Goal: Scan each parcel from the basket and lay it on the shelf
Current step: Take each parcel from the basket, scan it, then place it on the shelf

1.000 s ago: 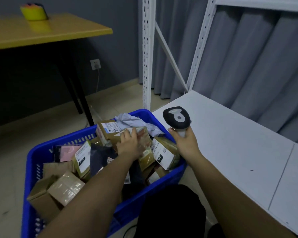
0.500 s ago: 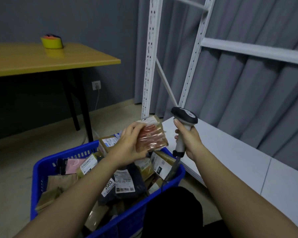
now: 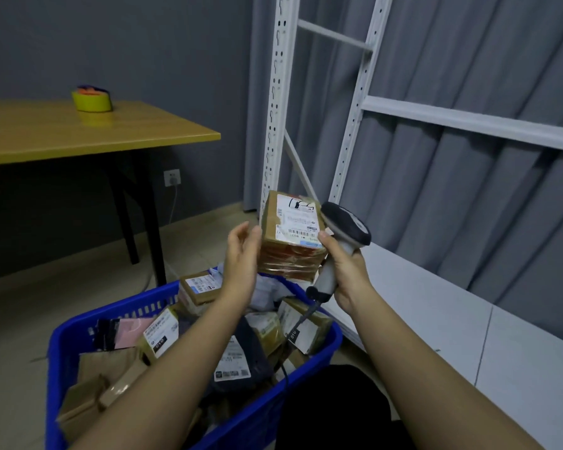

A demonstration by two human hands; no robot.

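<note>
Gripping the scanner (image 3: 342, 241) handle, the right hand (image 3: 346, 274) also steadies a brown parcel (image 3: 291, 237), label up, above the blue basket (image 3: 189, 319). Left hand (image 3: 241, 254) touches its side, fingers relaxed; white shelf (image 3: 436, 303) alongside.

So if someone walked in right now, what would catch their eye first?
Probably the taped cardboard parcel held up at centre, label facing the viewer, between the left hand and the right hand, which grips a scanner. Next, the blue basket of parcels below, and the bare white shelf at right.
</note>
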